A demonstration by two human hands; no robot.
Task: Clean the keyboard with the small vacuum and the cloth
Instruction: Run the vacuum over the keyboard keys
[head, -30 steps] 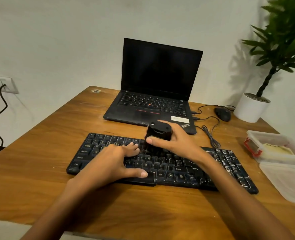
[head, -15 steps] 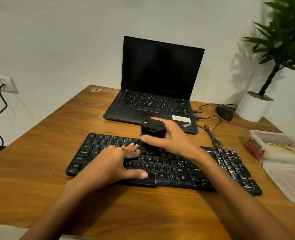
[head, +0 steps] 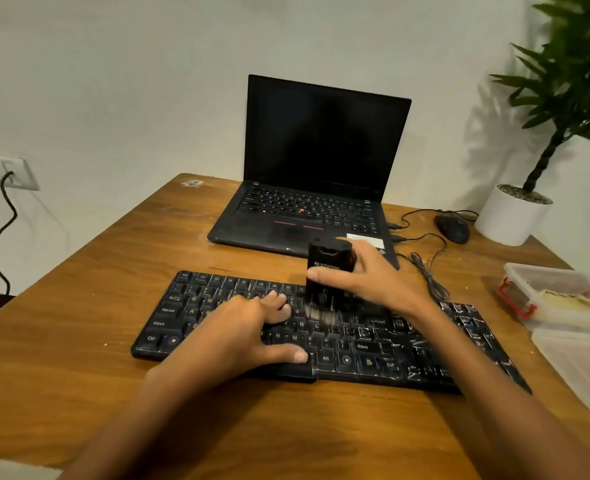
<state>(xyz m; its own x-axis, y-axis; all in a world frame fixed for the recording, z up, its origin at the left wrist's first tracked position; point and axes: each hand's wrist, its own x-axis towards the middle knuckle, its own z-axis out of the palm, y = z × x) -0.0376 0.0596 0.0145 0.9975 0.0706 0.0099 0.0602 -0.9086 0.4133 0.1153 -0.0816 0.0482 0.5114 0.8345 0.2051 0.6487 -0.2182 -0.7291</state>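
1. Keyboard (head: 366, 355): a black full-size unit that lies flat on the wooden counter (head: 79, 323), long side running from 9 o'clock to 3 o'clock. Pale streaks and specks cover the keys toward its 3 o'clock end.

2. Small vacuum (head: 329, 268): a black, boxy handheld unit that stands upright on the upper key rows near the centre of the keyboard. Its lower end meets the keys; that end is blurred, so no detail can be read there.

3. Right hand (head: 373, 282): grasps the small vacuum from its 3 o'clock side. The thumb crosses the front face and the remaining fingers wrap behind the body.

4. Left hand (head: 238, 334): rests palm down on the keyboard at 9 o'clock of the small vacuum, just beside it. The fingers are released and lie on the keys, holding nothing; the thumb lies along the front edge at the space bar.

5. Surroundings, taken from the keyboard:
- 12 o'clock: open laptop (head: 314, 188), screen dark.
- 1 o'clock: black mouse (head: 453, 227), cable looped on the counter.
- 2 o'clock: potted plant (head: 510, 216) in a white pot.
- 3 o'clock: clear plastic container (head: 556, 289) with red clips, pale contents inside; its lid (head: 581, 365) lies just beside it at 5 o'clock.
- 10 o'clock: wall socket (head: 6, 171) with a black cable plugged in.
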